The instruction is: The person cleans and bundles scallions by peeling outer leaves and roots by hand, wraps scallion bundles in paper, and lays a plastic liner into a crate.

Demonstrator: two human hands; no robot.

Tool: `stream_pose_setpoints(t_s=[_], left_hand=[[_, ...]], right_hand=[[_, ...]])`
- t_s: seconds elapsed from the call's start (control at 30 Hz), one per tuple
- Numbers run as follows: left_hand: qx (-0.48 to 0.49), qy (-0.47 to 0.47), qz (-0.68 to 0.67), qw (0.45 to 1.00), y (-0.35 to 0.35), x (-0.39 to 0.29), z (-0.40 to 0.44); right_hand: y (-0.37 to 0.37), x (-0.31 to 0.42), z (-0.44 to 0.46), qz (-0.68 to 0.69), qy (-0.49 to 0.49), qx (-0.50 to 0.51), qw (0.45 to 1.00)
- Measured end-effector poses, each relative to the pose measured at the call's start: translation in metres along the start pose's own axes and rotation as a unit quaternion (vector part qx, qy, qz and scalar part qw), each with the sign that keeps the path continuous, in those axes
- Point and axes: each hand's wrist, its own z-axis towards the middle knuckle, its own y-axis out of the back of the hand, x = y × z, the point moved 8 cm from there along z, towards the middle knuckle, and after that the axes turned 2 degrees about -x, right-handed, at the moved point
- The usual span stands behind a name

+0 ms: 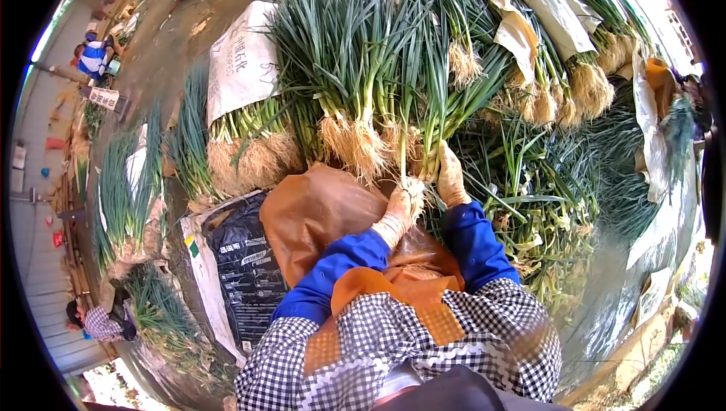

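Observation:
My left hand [400,208], in a pale, soiled glove, is closed around the rooty lower end of a green onion [404,150] above my lap. Just to its right, my right hand [451,176] has its fingers bent against the lower stalks of a few more green onions [432,142], with the fingertips partly hidden. Behind both hands lies a thick row of green onions [355,40], leaves pointing away and tangled pale roots [354,146] toward me. An orange-brown apron [318,207] covers my lap beneath the hands.
Loose green leaves and trimmings [529,222] are heaped on the right. A black printed bag [246,271] lies at left, and a white sack [243,59] covers a bundle. Two other people, one in blue and white [92,58] and one in checks [100,323], are at far left.

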Motion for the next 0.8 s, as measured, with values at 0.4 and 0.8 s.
stream_pose_setpoints(t_s=[0.4,0.8], left_hand=[[-0.06,0.025,-0.051,0.997,0.016,-0.001,0.009],[0.357,0.2,-0.191,0.892,-0.041,-0.002,-0.033]], right_hand=[[-0.017,-0.007,-0.043,-0.814,0.272,0.098,0.503],[-0.013,-0.007,0.022,-0.17,-0.095,0.036,0.98]])
